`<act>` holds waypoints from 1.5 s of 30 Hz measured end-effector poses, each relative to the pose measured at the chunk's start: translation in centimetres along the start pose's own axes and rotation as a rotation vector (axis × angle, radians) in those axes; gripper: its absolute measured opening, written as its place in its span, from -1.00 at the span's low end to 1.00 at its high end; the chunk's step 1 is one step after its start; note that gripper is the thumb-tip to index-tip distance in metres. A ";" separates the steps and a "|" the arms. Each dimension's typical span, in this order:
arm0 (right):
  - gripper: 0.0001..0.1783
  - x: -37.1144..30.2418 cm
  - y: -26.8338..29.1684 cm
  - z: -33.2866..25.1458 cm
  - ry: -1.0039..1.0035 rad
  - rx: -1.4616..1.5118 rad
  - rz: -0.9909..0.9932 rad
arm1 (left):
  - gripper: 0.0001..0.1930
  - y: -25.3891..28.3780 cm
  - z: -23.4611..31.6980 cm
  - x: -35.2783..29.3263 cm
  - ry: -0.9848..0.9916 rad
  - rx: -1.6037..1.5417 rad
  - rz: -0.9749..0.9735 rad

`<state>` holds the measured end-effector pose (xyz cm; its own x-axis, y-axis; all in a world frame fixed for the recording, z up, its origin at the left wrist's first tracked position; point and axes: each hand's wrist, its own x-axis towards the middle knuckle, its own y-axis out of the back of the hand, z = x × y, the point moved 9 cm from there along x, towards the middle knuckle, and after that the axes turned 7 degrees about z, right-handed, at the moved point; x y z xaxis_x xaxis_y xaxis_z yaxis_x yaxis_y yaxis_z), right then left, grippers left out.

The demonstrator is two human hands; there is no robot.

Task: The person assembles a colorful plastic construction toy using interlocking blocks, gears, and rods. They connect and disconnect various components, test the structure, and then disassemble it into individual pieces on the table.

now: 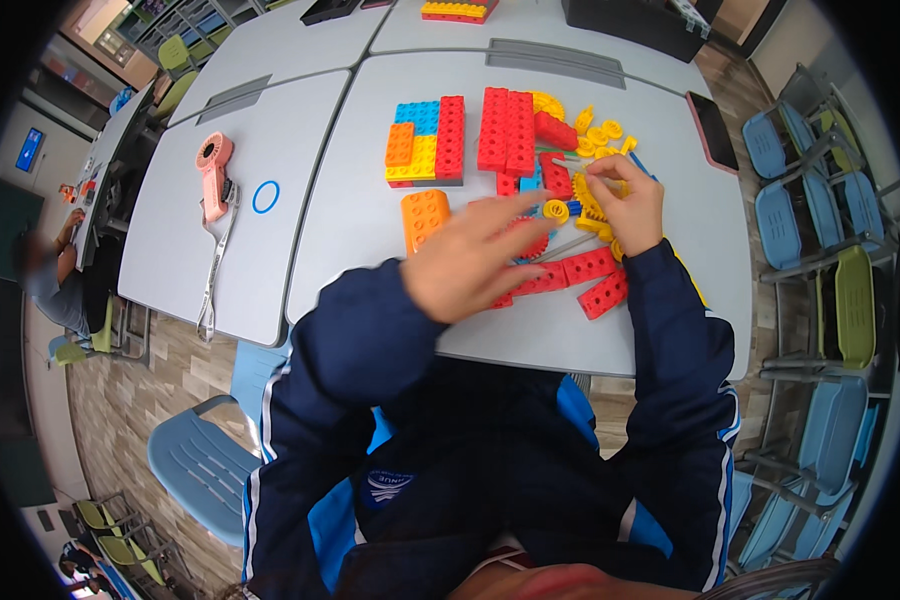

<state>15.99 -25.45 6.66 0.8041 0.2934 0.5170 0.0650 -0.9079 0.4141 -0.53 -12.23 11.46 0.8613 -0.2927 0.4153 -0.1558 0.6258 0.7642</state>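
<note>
My left hand (pixel 475 252) hovers over the near side of a pile of building parts, its fingers stretched and apart with nothing in them. On the pile's right side my right hand (pixel 627 205) is closed in a pinch, with a thin light-grey rod (pixel 570 162) at its fingertips. Between the hands lie a yellow wheel-like piece (pixel 556 210), a red gear (pixel 532 243) partly under my left fingers, and yellow gears (pixel 587 195). Red perforated bricks (pixel 590 264) lie near my left fingertips. Left of them is an orange brick (pixel 425 214), partly covered by my left hand.
Beyond my hands stand a multicoloured brick block (pixel 425 150) and a tall red brick stack (pixel 506 130). A phone (pixel 712 132) lies at the table's right edge. A pink handheld fan (pixel 214 175) and a blue ring (pixel 265 197) lie leftward. Another person (pixel 60 270) sits far left.
</note>
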 end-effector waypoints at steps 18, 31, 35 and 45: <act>0.07 -5.6 -5.6 -9.6 -0.060 0.556 -0.492 | -0.07 2.0 -5.6 -2.7 0.290 -0.857 0.486; 0.05 -4.7 -3.8 -9.2 0.030 0.426 -0.439 | -0.22 1.3 -4.6 -1.5 0.068 -0.731 0.429; 0.11 -4.5 -4.1 -9.5 0.067 0.370 -0.554 | -0.19 2.8 -5.0 -2.6 0.020 -0.606 0.477; -0.21 -2.9 -2.6 -8.4 0.231 0.114 -0.349 | -0.12 10.8 -12.8 -9.8 0.453 -0.045 0.550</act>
<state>8.53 -21.42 10.31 0.5695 0.6366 0.5200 0.3851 -0.7656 0.5154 -4.44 6.68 9.31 0.7816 0.3968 0.4812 -0.6135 0.6284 0.4783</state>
